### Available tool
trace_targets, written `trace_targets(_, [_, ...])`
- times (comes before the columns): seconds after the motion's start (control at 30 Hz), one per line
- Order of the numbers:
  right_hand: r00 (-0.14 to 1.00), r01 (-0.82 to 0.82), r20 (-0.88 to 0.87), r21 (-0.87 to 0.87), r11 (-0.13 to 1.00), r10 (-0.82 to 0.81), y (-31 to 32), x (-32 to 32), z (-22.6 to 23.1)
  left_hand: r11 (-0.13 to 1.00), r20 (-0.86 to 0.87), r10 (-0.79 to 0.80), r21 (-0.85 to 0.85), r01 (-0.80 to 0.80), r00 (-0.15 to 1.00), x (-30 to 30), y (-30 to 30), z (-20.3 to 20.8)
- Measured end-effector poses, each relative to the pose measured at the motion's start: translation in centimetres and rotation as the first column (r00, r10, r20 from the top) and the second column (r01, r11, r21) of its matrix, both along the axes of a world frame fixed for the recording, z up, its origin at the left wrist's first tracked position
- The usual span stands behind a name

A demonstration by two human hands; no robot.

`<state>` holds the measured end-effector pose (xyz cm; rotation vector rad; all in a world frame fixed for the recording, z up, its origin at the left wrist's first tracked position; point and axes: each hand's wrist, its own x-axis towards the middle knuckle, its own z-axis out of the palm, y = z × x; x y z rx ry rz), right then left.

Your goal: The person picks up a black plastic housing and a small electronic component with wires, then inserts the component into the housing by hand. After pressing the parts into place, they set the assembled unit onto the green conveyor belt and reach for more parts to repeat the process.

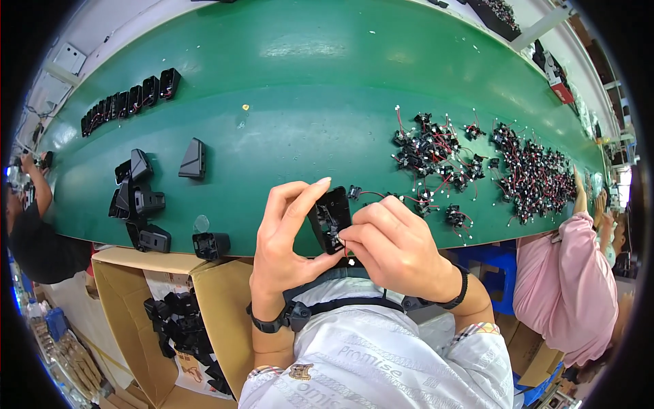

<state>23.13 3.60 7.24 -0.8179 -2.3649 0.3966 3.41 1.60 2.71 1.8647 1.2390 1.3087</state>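
Observation:
Between my hands, at the near edge of the green table, is a black plastic housing (334, 213), its hollow side turned up toward me. My left hand (281, 228) grips it, thumb below and fingers along the upper left side. My right hand (398, 242) is closed in a pinch at the housing's lower inside, where a small part with red and black wires and a white connector (351, 262) shows. The fingertips partly hide that part. Just beyond my right hand lies a small black wired part (355, 192) on the table.
Heaps of wired black parts (436, 151) cover the right of the green table (293, 136). Black housings (139, 198) lie at left, with a row of housings (129, 101) farther back. An open cardboard box (225, 327) holds black pieces. Co-workers sit at left and right.

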Motion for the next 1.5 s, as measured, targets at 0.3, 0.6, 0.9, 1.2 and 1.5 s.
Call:
trace_targets(0.3, [0.988, -0.097, 0.125, 0.048, 0.994, 0.091, 0.4, 0.2, 2.0, 1.000, 0.024, -0.004, 0.029, 0.003, 1.000, 0.1, 0.1, 0.0])
trace_targets(0.6, [0.974, -0.003, -0.212, -0.369, 0.930, -0.081, 0.4, 0.3, -0.4, 0.999, 0.162, -0.028, 0.026, 0.024, 0.986, 0.3, -0.5, -0.6])
trace_targets(0.9, [0.969, 0.040, -0.242, -0.053, 0.998, -0.051, -0.4, 0.9, 0.2, 0.995, 0.162, -0.094, -0.008, 0.096, 0.982, -0.2, -0.7, -1.3])
trace_targets(1.2, [0.994, -0.108, 0.013, 0.170, 0.979, 0.107, 0.0, 0.8, 1.5, 0.992, 0.285, -0.117, -0.013, 0.126, 0.951, -0.1, -0.6, -1.7])
trace_targets(1.5, [0.955, -0.117, -0.291, -0.172, 0.978, 0.063, -0.1, 0.0, -0.2, 0.952, 0.384, -0.306, 0.094, 0.292, 0.872, -0.5, -0.4, -2.5])
